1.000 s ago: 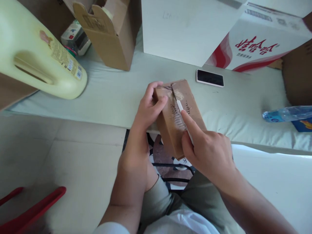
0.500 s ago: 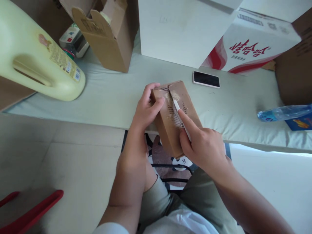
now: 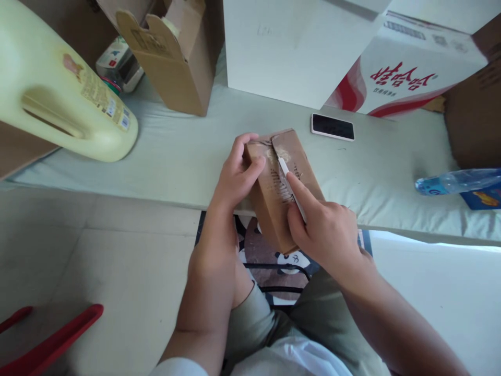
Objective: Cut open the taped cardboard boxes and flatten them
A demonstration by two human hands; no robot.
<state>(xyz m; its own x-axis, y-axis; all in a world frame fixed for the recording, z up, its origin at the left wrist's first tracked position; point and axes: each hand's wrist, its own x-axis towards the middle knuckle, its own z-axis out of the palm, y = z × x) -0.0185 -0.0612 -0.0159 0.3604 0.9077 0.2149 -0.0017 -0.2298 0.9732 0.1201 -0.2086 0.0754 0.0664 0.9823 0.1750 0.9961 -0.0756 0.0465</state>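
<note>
Slitting the top seam looks to us like the step in hand. Our left hand (image 3: 235,177) is clamped on the small cardboard box (image 3: 268,201) at frame centre, fingers curled over its far-left corner and thumb pressed on the top face. Our right hand (image 3: 329,230) is closed round a slim white cutter (image 3: 282,168), index finger laid along its back. The tip sits on the scuffed, torn strip down the middle of the box top.

The box rests tilted on the near edge of the pale green surface (image 3: 176,151), its near end hanging over the edge above our lap. A phone (image 3: 332,127) lies just beyond it, w/ a yellow jug (image 3: 62,89) at upper left and a water bottle (image 3: 454,183) at right edge.

Next move, as we judge it, calls for a shallow, steady draw along the seam. The left-hand grip should stay firm and the thumb clear of the blade's line. We can't tell how deep the tip sits.

Vs 1 s ago, the tip is a touch nearer the box's far end, approx. the same as 0.5 s ago. Both grips and the box's spot are unchanged, and the view has shifted only slightly.
</note>
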